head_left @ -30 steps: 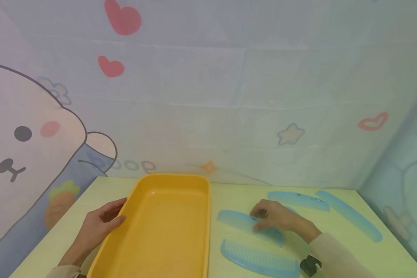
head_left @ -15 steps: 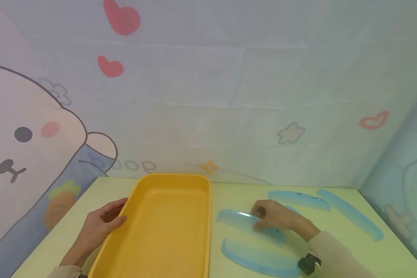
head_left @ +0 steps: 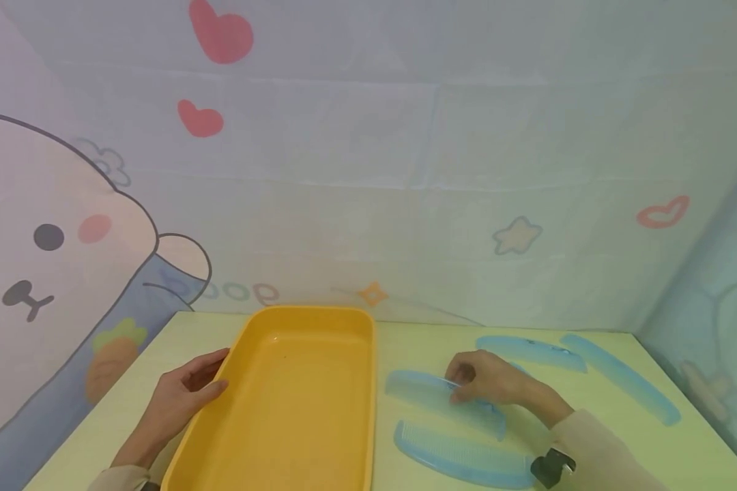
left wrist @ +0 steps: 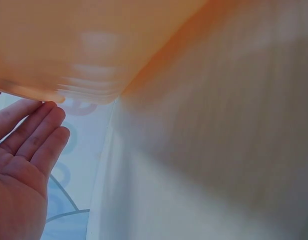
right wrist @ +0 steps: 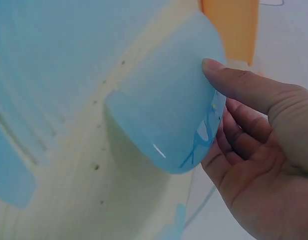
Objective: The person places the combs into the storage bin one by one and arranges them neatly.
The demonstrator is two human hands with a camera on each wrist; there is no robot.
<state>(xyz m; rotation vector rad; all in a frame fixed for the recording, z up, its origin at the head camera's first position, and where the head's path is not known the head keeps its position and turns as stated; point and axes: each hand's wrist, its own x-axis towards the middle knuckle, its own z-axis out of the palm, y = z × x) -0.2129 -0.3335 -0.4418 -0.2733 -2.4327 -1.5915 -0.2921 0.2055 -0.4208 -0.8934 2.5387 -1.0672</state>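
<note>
My right hand (head_left: 488,378) pinches a translucent blue comb (head_left: 413,387) by its curved spine. In the right wrist view, the thumb lies on the near face of the comb (right wrist: 163,110) and the fingers are behind it; the comb is tilted and casts a shadow on the table. At the left, my left hand (head_left: 175,402) rests against the long side of a deep yellow tray (head_left: 373,402), thumb at the rim. The left wrist view shows its fingers straight, their tips right at the tray's edge (left wrist: 94,47).
Another blue comb (head_left: 460,458) lies nearer the front, teeth toward the back. Two more, a back comb (head_left: 531,353) and a slanted right comb (head_left: 626,382), lie farther off. Part of one comb (head_left: 520,369) peeks out behind my right hand. A patterned cloth wall (head_left: 368,225) stands behind the table.
The comb in my right hand has tilted slightly, its spine edge raised a little, with the fingers staying on it. My left hand and the tray hold their places; the head view shifts slightly.
</note>
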